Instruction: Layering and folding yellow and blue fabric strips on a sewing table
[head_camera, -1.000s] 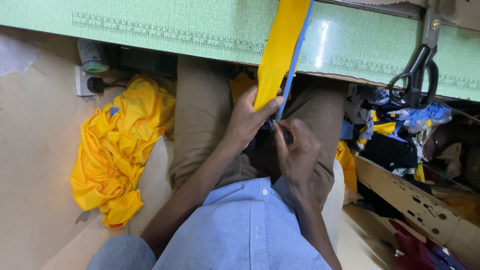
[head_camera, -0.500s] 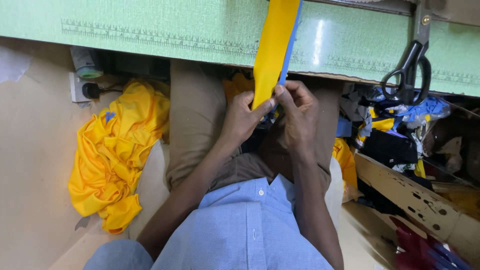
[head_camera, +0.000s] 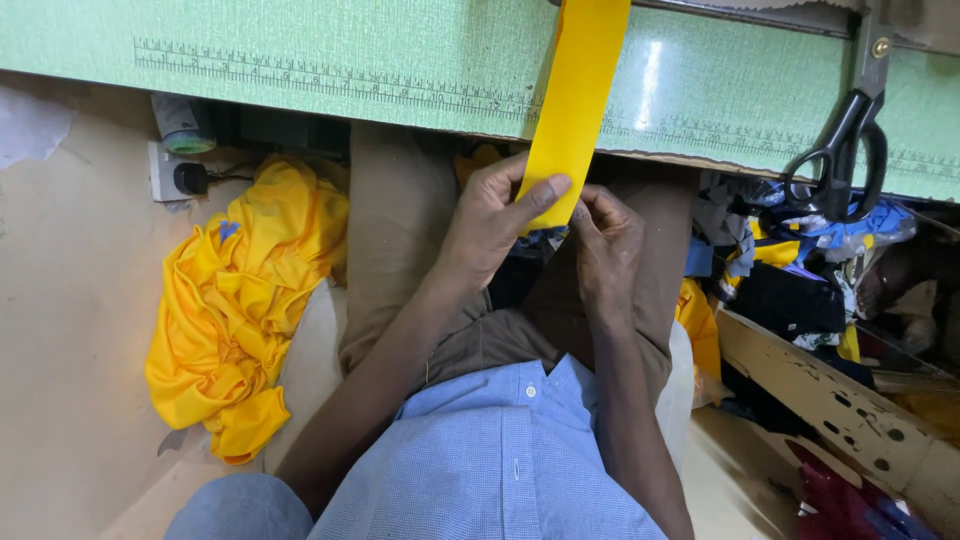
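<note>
A long yellow fabric strip (head_camera: 578, 90) hangs down over the edge of the green cutting table (head_camera: 330, 70) into my lap. My left hand (head_camera: 493, 222) pinches the strip's lower end, thumb across its front. My right hand (head_camera: 605, 243) meets it from the right and grips the same end with its fingertips. Both hands sit over my brown trousers (head_camera: 395, 240), just below the table edge. The very bottom of the strip is hidden behind my fingers.
Black scissors (head_camera: 838, 155) hang at the table's right edge. A heap of yellow cloth (head_camera: 240, 300) lies on the floor at left, next to a wall socket with a plug (head_camera: 178, 176). Mixed fabric scraps (head_camera: 790, 260) and a wooden board (head_camera: 830, 400) fill the right side.
The strip has swung from tilted to nearly straight, and its blue edge no longer shows. My right hand came up from below to join the left at the strip's lower end.
</note>
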